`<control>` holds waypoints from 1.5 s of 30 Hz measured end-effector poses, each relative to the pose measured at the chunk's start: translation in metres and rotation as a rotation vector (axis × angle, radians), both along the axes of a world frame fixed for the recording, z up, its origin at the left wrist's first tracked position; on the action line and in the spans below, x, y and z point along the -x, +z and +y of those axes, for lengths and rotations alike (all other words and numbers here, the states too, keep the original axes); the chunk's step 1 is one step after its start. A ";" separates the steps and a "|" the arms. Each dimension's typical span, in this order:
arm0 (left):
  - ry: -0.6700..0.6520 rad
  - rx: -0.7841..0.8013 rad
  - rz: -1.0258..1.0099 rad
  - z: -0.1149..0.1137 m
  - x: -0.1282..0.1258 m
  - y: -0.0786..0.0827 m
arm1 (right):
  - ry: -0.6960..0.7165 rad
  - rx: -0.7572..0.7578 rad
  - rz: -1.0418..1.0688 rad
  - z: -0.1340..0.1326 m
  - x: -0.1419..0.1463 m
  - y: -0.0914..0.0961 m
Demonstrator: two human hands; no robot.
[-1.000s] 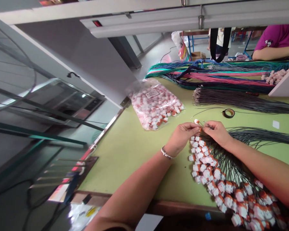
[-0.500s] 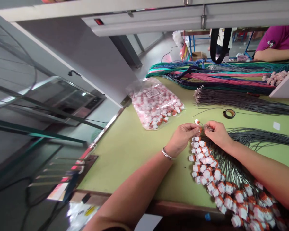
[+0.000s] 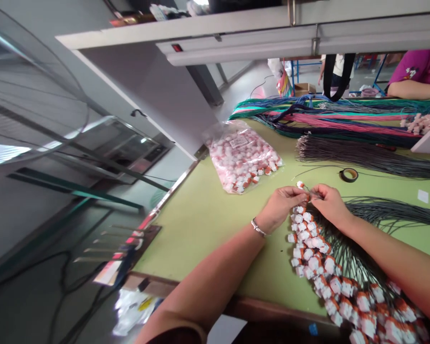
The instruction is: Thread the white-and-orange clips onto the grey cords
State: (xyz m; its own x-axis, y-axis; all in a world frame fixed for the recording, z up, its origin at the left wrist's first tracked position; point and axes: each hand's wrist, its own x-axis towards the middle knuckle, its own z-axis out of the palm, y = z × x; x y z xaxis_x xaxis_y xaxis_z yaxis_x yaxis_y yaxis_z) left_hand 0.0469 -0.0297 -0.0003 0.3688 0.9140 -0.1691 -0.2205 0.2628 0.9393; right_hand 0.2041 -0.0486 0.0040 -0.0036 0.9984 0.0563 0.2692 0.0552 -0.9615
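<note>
My left hand [image 3: 281,208] and my right hand [image 3: 328,204] meet over the green table [image 3: 208,224], fingertips pinched together. Between them is a small white and orange connector [image 3: 300,185] with thin dark wires leading into it. My left hand pinches the connector end; my right hand pinches the wires right beside it. Below the hands a long row of finished white and orange connectors [image 3: 318,258] on dark wires runs toward the near right corner. A silver bracelet sits on my left wrist.
A clear bag of loose connectors [image 3: 241,160] lies beyond my left hand. A tape roll [image 3: 349,175] and bundles of dark wires [image 3: 361,154] and coloured wires [image 3: 326,117] lie farther back. A person in a magenta shirt [image 3: 421,69] sits at the far right.
The view has shifted a little, so everything sits slightly right and lower in the picture. My hands stay pinched together on the same connector and wires.
</note>
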 end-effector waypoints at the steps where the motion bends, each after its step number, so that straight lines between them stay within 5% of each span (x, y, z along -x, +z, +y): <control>1: -0.032 -0.039 0.050 0.000 0.004 0.004 | -0.004 -0.014 0.026 0.000 -0.002 0.001; 7: -0.484 -0.647 0.482 0.007 0.036 0.039 | -0.030 0.058 0.322 0.006 -0.013 -0.002; 9: -0.283 -0.758 0.754 0.015 0.047 0.043 | 0.025 0.094 0.385 0.006 -0.012 -0.006; 12: 0.261 -0.693 1.331 0.032 0.062 0.034 | 0.097 0.123 0.413 0.005 -0.010 -0.006; 15: 0.168 -0.623 1.676 0.046 0.071 0.020 | 0.168 0.147 0.427 0.003 -0.009 -0.001; 18: 0.047 -0.656 1.757 0.050 0.074 0.011 | 0.231 0.166 0.411 0.004 -0.012 0.002; 24: 0.122 -0.664 1.674 0.050 0.077 0.011 | 0.117 0.142 0.374 0.004 -0.012 0.002; 27: 0.241 -0.667 1.433 0.044 0.073 0.018 | 0.065 0.120 0.340 0.004 -0.007 0.003; 29: 0.243 -0.552 1.132 0.036 0.063 0.024 | 0.021 0.090 0.305 0.004 -0.005 0.004; 32: 0.078 -0.228 0.561 0.020 0.041 0.029 | -0.001 0.067 0.274 0.004 -0.004 0.003; 35: -0.011 -0.040 0.211 0.008 0.022 0.028 | 0.006 0.065 0.274 0.003 -0.003 0.004; 45: -0.051 0.209 -0.104 0.007 0.015 0.014 | -0.007 0.068 0.205 0.001 -0.001 0.005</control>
